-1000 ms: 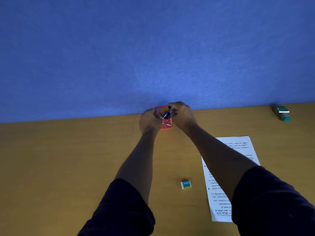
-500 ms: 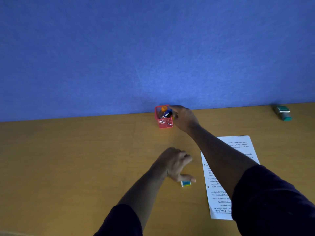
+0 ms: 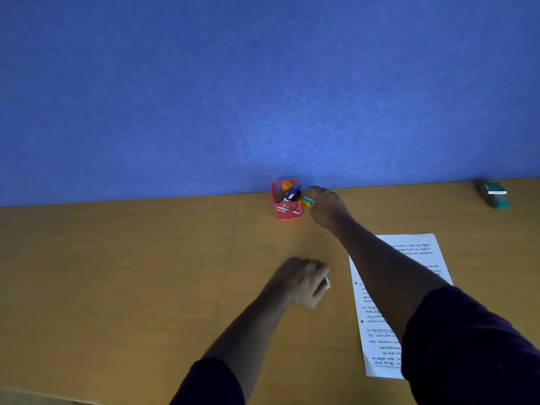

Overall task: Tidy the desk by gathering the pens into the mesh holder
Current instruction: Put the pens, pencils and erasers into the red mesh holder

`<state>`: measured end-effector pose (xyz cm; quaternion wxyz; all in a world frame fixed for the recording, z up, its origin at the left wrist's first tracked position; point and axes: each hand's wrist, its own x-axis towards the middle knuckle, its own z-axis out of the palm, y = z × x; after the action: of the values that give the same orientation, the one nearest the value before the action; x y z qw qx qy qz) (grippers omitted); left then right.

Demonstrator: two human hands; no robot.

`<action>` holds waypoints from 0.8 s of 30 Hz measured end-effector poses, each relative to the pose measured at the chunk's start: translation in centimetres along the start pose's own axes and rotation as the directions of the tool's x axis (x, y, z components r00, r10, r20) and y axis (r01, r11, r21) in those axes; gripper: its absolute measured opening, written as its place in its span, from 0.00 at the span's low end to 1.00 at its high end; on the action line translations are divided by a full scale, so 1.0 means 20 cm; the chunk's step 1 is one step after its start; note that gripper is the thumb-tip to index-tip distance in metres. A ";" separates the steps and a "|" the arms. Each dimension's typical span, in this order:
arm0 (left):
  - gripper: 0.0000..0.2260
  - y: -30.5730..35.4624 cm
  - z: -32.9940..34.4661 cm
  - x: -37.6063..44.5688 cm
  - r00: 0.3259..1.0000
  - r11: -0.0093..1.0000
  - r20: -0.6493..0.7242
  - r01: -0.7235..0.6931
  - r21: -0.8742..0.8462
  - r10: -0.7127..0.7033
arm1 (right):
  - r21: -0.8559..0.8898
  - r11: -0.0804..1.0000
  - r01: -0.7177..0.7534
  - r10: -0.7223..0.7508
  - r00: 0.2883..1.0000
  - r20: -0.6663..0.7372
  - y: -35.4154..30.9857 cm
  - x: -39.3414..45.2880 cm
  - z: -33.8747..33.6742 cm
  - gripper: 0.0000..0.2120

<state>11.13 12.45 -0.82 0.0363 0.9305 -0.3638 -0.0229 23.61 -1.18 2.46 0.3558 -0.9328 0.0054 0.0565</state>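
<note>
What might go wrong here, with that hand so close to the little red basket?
1. The right hand holds a small yellow-and-blue item right beside the red mesh holder. A nudge could tip the holder and spill its pens.
2. The right forearm crosses above the printed sheet and might drag it.

Blurred object (image 3: 325,283) under left hand (image 3: 301,280)
</note>
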 end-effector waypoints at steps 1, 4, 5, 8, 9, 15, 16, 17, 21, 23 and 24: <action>0.11 -0.02 -0.01 0.02 0.992 0.993 -0.090 0.077 -0.089 -0.085 | -0.015 1.000 -0.006 0.006 1.000 -0.002 0.01 0.01 0.00 0.23; 0.08 -0.12 -0.11 0.07 0.842 0.906 -0.360 0.308 -0.289 -0.401 | -0.075 0.997 -0.026 0.029 0.999 0.038 0.05 0.02 0.01 0.21; 0.05 -0.16 -0.15 0.09 0.775 0.866 -0.405 0.358 -0.350 -0.484 | -0.101 0.994 -0.032 0.039 0.997 0.066 0.07 0.02 0.02 0.21; 0.03 -0.27 -0.25 0.15 0.634 0.798 -0.498 0.375 -0.471 -0.592 | -0.184 0.982 -0.053 0.084 0.982 0.167 0.11 0.03 0.05 0.24; 0.03 -0.31 -0.28 0.18 0.609 0.785 -0.508 0.374 -0.494 -0.610 | -0.220 0.974 -0.053 0.099 0.974 0.204 0.11 0.04 0.06 0.26; 0.07 -0.48 -0.34 0.32 0.567 0.622 -0.332 0.450 -0.641 -0.754 | -0.403 0.913 0.067 0.071 0.945 0.318 0.15 0.09 0.13 0.31; 0.07 -0.50 -0.33 0.33 0.579 0.619 -0.306 0.477 -0.625 -0.756 | -0.418 0.905 0.080 0.069 0.942 0.329 0.15 0.10 0.14 0.31; 0.08 -0.52 -0.33 0.34 0.586 0.615 -0.284 0.504 -0.606 -0.759 | -0.431 0.897 0.091 0.066 0.940 0.336 0.15 0.10 0.15 0.31; 0.08 -0.54 -0.30 0.38 0.583 0.576 -0.190 0.598 -0.558 -0.790 | -0.475 0.876 0.084 0.048 0.965 0.259 0.15 0.13 0.18 0.27; 0.09 -0.55 -0.28 0.39 0.594 0.567 -0.131 0.646 -0.510 -0.794 | -0.485 0.872 0.070 0.039 0.977 0.211 0.16 0.14 0.18 0.25; 0.09 -0.55 -0.27 0.39 0.590 0.557 -0.107 0.665 -0.498 -0.800 | -0.475 0.877 0.074 0.028 0.979 0.203 0.16 0.15 0.18 0.25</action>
<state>24.69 15.55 3.49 0.2745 0.9566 0.0883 0.0411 26.13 -1.05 -2.71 0.1131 -0.9810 -0.0564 0.1469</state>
